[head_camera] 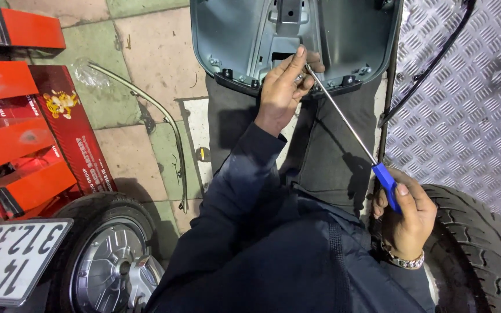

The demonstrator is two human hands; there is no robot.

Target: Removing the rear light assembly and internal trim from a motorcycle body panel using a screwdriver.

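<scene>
A grey plastic scooter panel [233,35] rests against my knees at the top centre. My left hand [285,87] pinches the tip end of a long screwdriver shaft [343,119] against the panel's lower edge, fingers closed around it. My right hand [404,217] grips the screwdriver's blue handle [387,184] lower right, with a metal bracelet on the wrist. The shaft runs diagonally from the handle up to the panel.
A scooter wheel [108,264] and white number plate [13,258] sit lower left. Red boxes [18,139] stack at the left. A curved metal trim strip [163,124] lies on the tiled floor. A black tyre [482,249] and chequered metal plate [465,98] are on the right.
</scene>
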